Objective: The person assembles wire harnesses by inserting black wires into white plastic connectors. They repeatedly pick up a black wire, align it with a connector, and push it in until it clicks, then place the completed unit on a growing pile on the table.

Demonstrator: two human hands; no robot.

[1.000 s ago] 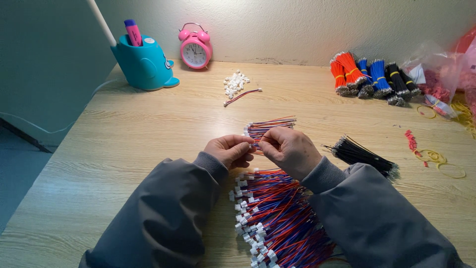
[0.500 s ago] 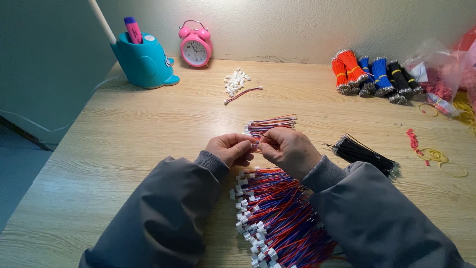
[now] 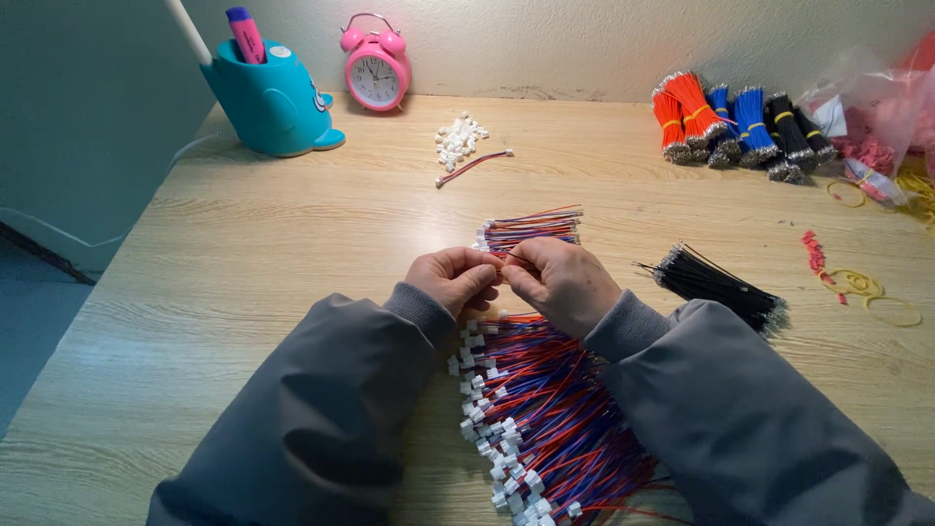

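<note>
On the far left of the wooden table (image 3: 243,253) stands a teal holder (image 3: 270,97) with a pink marker, and beside it a pink alarm clock (image 3: 376,74). A little to the right lies a small heap of white connectors (image 3: 458,139), well apart from the hands.

The left hand (image 3: 456,281) is curled, with its fingers pressed together against the fingertips of the right hand (image 3: 563,282). Between them they seem to pinch a thin wire or a small connector, but the piece itself is hidden and I cannot tell which. Just beyond the fingertips lies a small bundle of red and blue wires (image 3: 531,229); its long axis runs left to right, white plugs toward the left, so the left hand is slightly nearer to that end. Just below the hands, toward the person, lies a big pile of finished wires (image 3: 545,419).

Right of the hands is a black wire bundle (image 3: 716,282), and farther away stand tied bundles of orange, blue and black wires (image 3: 740,122), with yellow rubber bands (image 3: 877,297) at the edge.
</note>
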